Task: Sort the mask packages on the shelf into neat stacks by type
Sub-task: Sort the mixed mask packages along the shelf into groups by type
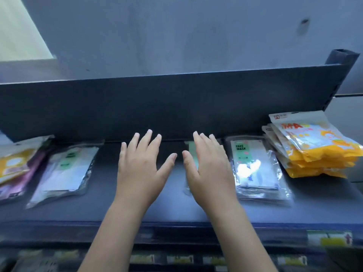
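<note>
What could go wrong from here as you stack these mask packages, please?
1. The yellow stack at the right end looks fanned and uneven; a nudge might slide it off.
2. The right hand hides a green-labelled pack, so it could be mis-sorted.
3. The clear packs look slippery and may skid when pushed together.

Two hands: left hand (140, 167), right hand (209, 169); three clear mask packs; yellow stack count unclear.

Shop, dark display shelf (176, 213), packaged masks (314, 150), price labels (330, 238)
</note>
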Demonstrator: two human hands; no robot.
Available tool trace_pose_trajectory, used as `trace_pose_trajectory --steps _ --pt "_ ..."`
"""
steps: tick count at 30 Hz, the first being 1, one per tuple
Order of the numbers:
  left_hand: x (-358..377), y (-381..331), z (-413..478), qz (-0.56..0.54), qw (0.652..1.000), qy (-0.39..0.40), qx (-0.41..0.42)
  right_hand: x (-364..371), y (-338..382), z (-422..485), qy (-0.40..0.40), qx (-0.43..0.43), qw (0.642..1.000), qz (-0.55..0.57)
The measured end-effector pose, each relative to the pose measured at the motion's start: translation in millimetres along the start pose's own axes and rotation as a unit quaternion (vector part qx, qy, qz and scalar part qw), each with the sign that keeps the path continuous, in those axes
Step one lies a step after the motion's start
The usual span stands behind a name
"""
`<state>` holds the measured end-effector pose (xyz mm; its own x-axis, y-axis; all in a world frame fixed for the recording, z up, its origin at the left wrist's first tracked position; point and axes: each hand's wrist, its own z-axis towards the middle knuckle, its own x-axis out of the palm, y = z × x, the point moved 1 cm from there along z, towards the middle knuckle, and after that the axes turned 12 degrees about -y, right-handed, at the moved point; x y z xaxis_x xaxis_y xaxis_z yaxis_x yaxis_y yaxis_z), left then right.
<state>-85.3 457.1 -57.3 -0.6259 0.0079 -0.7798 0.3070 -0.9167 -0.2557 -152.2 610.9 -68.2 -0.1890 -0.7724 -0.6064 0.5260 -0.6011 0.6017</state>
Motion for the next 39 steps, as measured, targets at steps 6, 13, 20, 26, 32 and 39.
trace_pose_trajectory --steps 6,13,20,26,32,39 --pt "-19 58 -11 0.009 1.000 0.009 -0.014 38 42 -25 0.047 0.024 0.999 -0.013" --pt "-16 88 -11 0.018 0.999 0.006 -0.042 57 53 -19 0.079 0.021 0.996 -0.044" --pt "-18 128 -15 0.044 0.997 -0.006 -0.066 91 68 -23 0.107 0.039 0.993 -0.010" --pt "-28 181 -15 0.039 0.996 -0.004 -0.084 127 101 -41 0.151 0.025 0.988 -0.016" --pt "-53 271 3 0.048 0.991 -0.031 -0.118 171 160 -55 0.162 0.002 0.987 -0.019" --pt "-72 355 -3 0.049 0.993 -0.015 -0.108 228 234 -82 0.183 -0.010 0.983 -0.032"
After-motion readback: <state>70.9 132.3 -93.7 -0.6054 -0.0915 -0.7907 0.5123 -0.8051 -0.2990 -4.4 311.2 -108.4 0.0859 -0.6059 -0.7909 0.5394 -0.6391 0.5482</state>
